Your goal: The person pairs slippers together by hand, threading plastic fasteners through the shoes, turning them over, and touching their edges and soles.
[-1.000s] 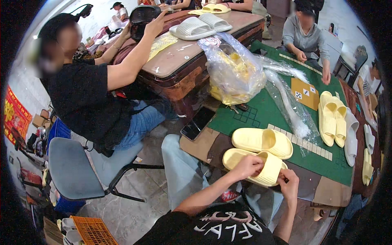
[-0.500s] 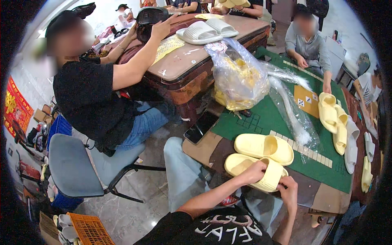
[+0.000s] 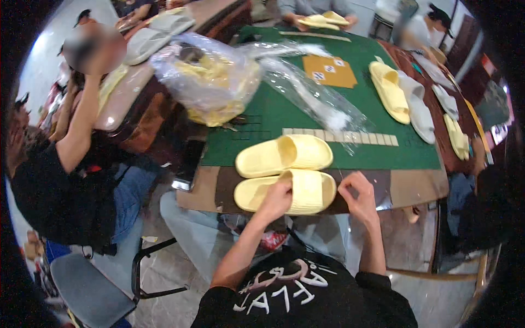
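Two pale yellow slide slippers lie side by side, toes to the right, at the near edge of the table. My left hand [image 3: 278, 199] grips the nearer slipper [image 3: 307, 192], its fingers tucked in at the strap's opening and partly hidden. Just off that slipper's right end is my right hand [image 3: 358, 197], thumb and fingertips pinched together; a faint thin line shows near them, too fine to name. Behind it rests the farther slipper [image 3: 284, 154], touched by neither hand.
A row of pale tiles [image 3: 377, 139] and a clear plastic bag [image 3: 311, 98] lie on the green mat [image 3: 219, 156]. A bulky bag of yellow items [image 3: 210, 82] stands left, beside a phone [image 3: 188, 164]. More slippers [image 3: 389, 93] lie right. Across, a person holds yellow slippers [image 3: 325, 21].
My view has swung right. My right hand has come off the nearer slipper to its right side, while my left stays on it. The person across has picked up yellow slippers.
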